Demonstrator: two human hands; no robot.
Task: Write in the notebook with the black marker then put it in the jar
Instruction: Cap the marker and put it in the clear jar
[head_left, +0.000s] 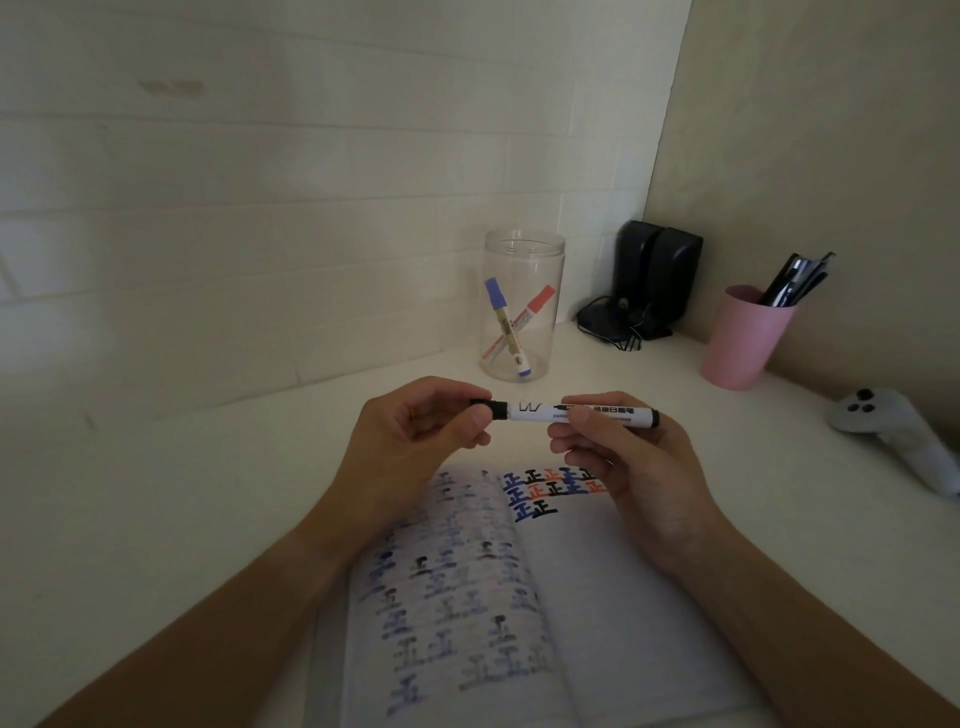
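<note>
I hold the black marker (540, 411) level above the open notebook (613, 597). My left hand (415, 431) grips its black cap end, and my right hand (618, 447) grips the white barrel. The cap sits on the marker. The notebook lies flat on the white desk, with black, blue and red characters at the top of its right page. The clear jar (519, 249) stands upright just beyond my hands, uncovered, with a blue marker (501, 322) and a red marker (530, 312) leaning crossed inside.
A pink cup (737, 343) with dark pens stands to the right of the jar. Black speakers (654, 270) with cables fill the back corner. A white controller (893, 431) lies at the right edge. Walls close in behind and on the right.
</note>
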